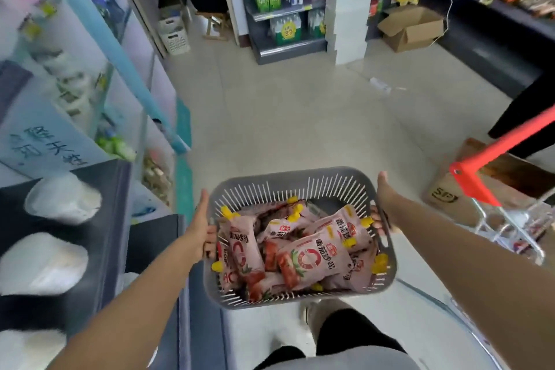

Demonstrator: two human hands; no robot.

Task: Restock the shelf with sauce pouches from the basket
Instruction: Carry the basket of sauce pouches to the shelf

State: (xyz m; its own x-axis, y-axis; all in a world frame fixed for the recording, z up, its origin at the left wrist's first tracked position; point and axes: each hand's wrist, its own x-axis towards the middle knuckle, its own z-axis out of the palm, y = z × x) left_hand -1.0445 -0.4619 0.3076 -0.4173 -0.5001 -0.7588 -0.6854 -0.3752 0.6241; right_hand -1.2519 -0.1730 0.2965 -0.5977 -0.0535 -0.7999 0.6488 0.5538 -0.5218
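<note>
floor (300, 117): open aisle from the feet out to 12 o'clock, so walk the load straight up the middle. There's a bit of litter around 1 o'clock, step round it.
shelf (282, 13): dark unit at 12 o'clock, well apart from the load. Too blurry to tell if it's the sauce one, so I'd check the labels before unloading.
cart (492, 156): red-handled, at 3 o'clock, near the right elbow. Swing wide of it.
cardboard box (411, 28): open on the floor at 1 o'clock, beside the shelving. Don't clip it.
basket (288, 179): grey slotted tub at 6 o'clock, carried off the ground in front of the body. Hold it level, since it looks a bit tipped toward 3 o'clock.
left hand (201, 228): at the tub's 9 o'clock, fingers curled through the side handle, thumb straight along the outside.
right hand (387, 204): at its 2 o'clock, fingers hooked in over the rim, thumb stretched along the edge. An even two-sided grip is the right call for this much weight.
sauce pouches (312, 261): pink with yellow caps, heaped loose inside, none on a shelf yet. Set the tub down first, then pull them one at a time.
</note>
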